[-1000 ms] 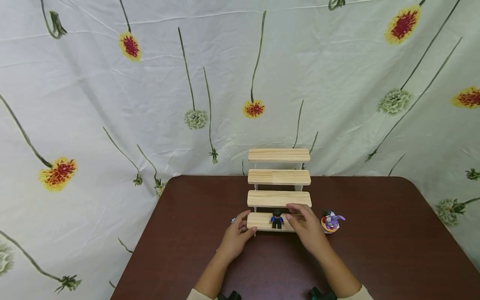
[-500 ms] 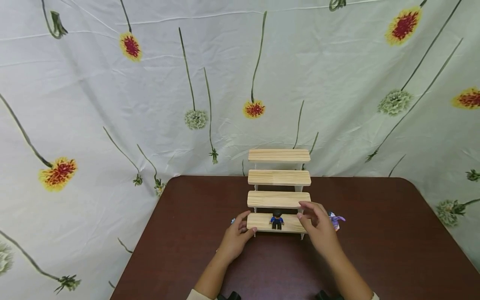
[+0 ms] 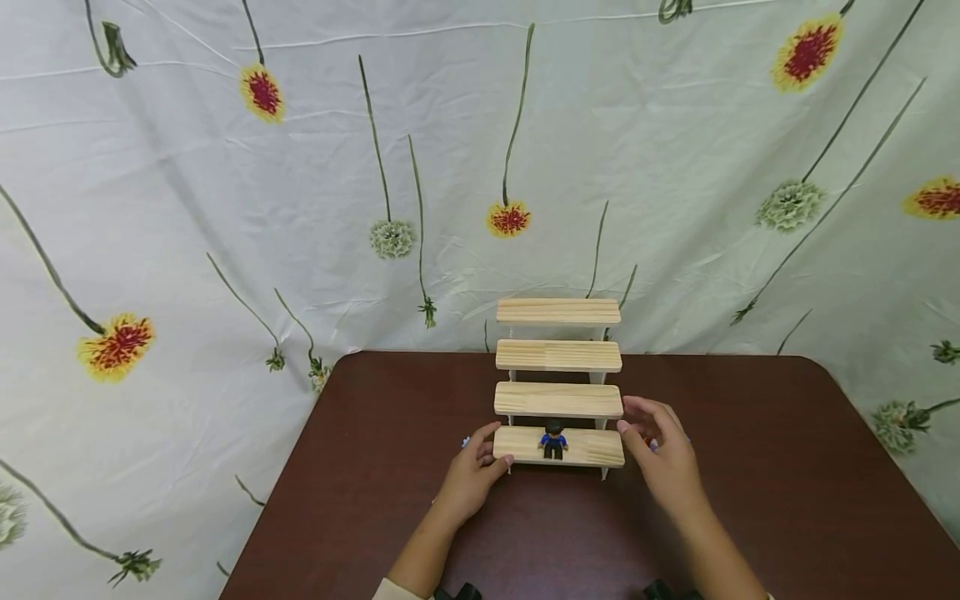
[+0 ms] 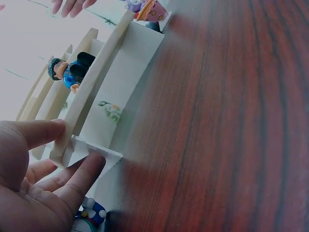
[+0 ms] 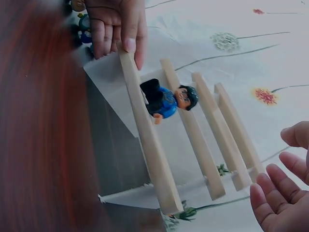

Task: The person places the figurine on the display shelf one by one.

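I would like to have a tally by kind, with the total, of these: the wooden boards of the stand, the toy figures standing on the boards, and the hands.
Boards: 4
Figure: 1
Left hand and right hand: 2
Total: 7

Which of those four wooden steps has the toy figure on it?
The lowest, front step: the toy figure stands near its middle, and the left hand grips its left end. The other three steps carry no figure.
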Action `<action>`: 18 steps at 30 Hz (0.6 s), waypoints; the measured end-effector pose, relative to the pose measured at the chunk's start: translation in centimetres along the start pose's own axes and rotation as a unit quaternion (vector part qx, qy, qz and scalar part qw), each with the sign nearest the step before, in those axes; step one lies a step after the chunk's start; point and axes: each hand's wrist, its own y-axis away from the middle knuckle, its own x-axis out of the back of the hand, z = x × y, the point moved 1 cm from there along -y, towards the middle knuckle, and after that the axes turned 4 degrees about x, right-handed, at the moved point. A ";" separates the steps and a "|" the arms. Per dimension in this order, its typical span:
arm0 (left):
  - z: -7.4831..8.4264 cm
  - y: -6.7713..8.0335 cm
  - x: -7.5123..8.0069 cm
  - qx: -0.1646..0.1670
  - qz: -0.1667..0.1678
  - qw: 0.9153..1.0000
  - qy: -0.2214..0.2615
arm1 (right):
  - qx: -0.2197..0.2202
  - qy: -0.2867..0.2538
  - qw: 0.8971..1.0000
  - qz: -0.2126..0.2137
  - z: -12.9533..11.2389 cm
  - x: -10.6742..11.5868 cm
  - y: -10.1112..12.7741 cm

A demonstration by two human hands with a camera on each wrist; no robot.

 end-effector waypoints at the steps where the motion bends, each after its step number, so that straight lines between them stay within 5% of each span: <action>1: 0.0 0.0 0.0 -0.001 0.000 1.000 -0.001 | -0.004 0.002 1.000 0.000 -0.1 0.2 0.0; 18: 0.2 0.1 0.1 0.006 -0.007 1.000 0.010 | -0.062 0.042 0.996 0.051 0.3 2.9 -0.5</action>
